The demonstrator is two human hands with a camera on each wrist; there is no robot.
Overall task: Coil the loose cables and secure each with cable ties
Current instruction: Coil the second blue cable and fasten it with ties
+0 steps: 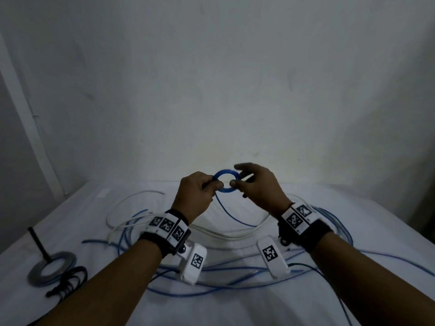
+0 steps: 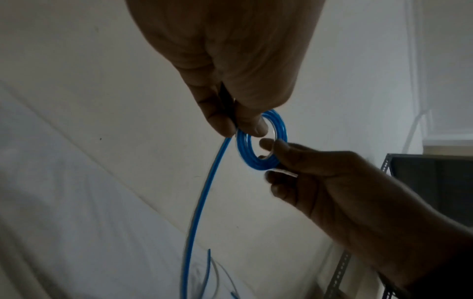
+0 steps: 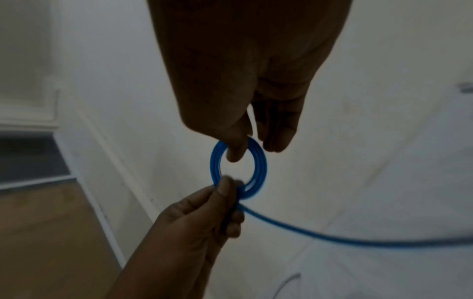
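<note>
Above the table, both hands hold up a small blue cable coil (image 1: 226,171) (image 2: 243,156) (image 3: 261,168) of several turns. My left hand (image 1: 217,184) (image 2: 245,125) pinches its left side between thumb and forefinger, with a thin dark strip showing between those fingers. My right hand (image 1: 236,180) (image 3: 250,149) pinches the coil's right side, thumb at the ring's opening and the other fingers behind. From under the left hand's pinch, the rest of the blue cable (image 1: 226,209) (image 2: 202,192) (image 3: 332,238) trails down to the table.
Loose blue cables (image 1: 211,288) and a white cable (image 1: 235,235) sprawl over the white-covered table (image 1: 353,203) beneath my arms. At the left lie a flat grey roll (image 1: 51,267) with a black stick and a bundle of black ties (image 1: 68,281). A wall stands close behind.
</note>
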